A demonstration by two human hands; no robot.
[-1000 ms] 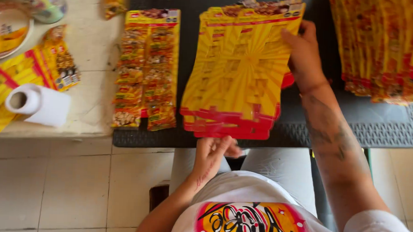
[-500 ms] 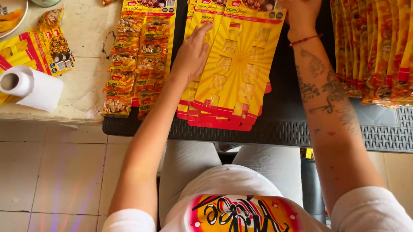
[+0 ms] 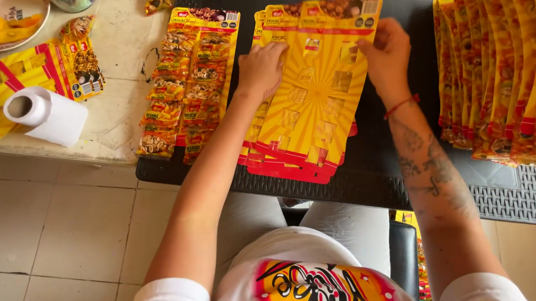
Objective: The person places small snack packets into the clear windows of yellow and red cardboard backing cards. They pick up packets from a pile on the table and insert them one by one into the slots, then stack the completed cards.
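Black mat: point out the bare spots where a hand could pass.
Bare black mat shows between the right hand and the fanned cards, and along its near edge. A thin strip separates the filled card from the card stack. The far right is crowded.

Black ribbed mat [image 3: 361, 192] covers the table under both hands. On it, below the hands, a stack of yellow-red display cards [image 3: 308, 110]. Just left of the left hand [image 3: 260, 70], a card filled with snack packets [image 3: 184, 85], lying half on the mat. Right of the right hand [image 3: 387, 54], a fanned row of filled cards [image 3: 496, 75]. Further left, pale table [image 3: 123, 56] carries a paper roll [image 3: 46, 116], empty yellow cards [image 3: 21, 76], a bowl [image 3: 11, 14] at the far corner.
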